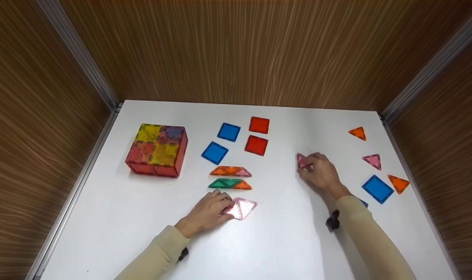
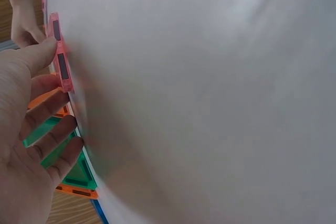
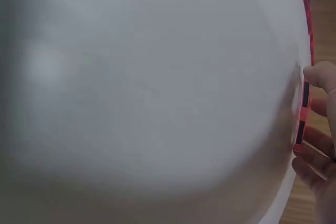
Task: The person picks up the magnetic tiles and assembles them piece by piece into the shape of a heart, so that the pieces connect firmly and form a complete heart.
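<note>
This looks like a booth-style workstation, perhaps in a lab; the wider building cannot be told. Wood-grain panels (image 1: 236,50) close in the far, left and right sides of a white table (image 1: 282,241), with metal rails (image 1: 79,50) at the far corners.

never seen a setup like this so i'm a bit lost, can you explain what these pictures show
There's no machine, just a person working bare-handed. The widest picture comes from a camera worn on the head, looking down; the other two come from cameras on the left and right wrists. On the white table lie a colourful block, blue squares, red squares, orange triangles and two multicoloured strips. The left hand holds a pink triangle beside another; the right hand holds a separate pink piece.
</note>
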### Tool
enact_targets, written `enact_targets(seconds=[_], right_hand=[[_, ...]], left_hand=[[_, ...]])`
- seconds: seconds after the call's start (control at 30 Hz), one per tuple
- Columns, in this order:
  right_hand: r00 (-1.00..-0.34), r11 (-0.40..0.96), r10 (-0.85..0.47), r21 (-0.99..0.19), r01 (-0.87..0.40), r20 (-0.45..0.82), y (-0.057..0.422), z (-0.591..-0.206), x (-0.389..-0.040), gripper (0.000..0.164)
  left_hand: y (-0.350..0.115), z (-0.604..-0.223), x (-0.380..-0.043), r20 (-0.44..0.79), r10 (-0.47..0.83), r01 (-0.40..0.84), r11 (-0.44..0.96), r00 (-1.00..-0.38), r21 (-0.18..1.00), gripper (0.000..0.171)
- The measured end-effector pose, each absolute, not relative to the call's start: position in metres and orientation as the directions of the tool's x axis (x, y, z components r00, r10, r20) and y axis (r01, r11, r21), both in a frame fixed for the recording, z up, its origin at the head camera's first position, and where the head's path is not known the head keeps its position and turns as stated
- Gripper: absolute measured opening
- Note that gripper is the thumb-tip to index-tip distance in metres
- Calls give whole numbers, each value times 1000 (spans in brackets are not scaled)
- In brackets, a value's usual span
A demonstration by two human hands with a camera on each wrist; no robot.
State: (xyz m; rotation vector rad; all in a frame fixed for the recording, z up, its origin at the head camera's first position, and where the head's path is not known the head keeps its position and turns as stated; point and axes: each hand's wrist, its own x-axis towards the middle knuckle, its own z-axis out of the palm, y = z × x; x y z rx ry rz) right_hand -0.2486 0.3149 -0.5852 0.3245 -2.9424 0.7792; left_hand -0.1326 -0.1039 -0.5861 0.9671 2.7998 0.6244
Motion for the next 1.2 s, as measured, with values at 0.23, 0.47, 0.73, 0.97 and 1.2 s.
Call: enact_targets(seconds=[0.23, 0.47, 0.73, 0.97, 1.2], right_hand=[[-904, 800, -370, -421, -428, 215, 282, -577, -196, 26], [-832, 730, -522, -405, -550, 190, 251, -572, -149, 29], [-795, 730, -593, -331, -597, 127, 227, -575, -128, 50], [-808, 753, -581, -311, -580, 101, 210, -579, -120, 51], [-815, 759, -559, -301, -577, 153, 195, -582, -118, 47]], left_hand=[[-103, -586, -133, 4, 600, 541, 718, -800, 437, 41], [-105, -585, -134, 24, 602, 553, 717, -798, 425, 39], [-105, -583, -132, 14, 595, 541, 720, -804, 434, 40], [-101, -586, -130, 41, 612, 570, 707, -790, 418, 37], [-98, -584, -127, 24, 616, 569, 710, -787, 415, 37]])
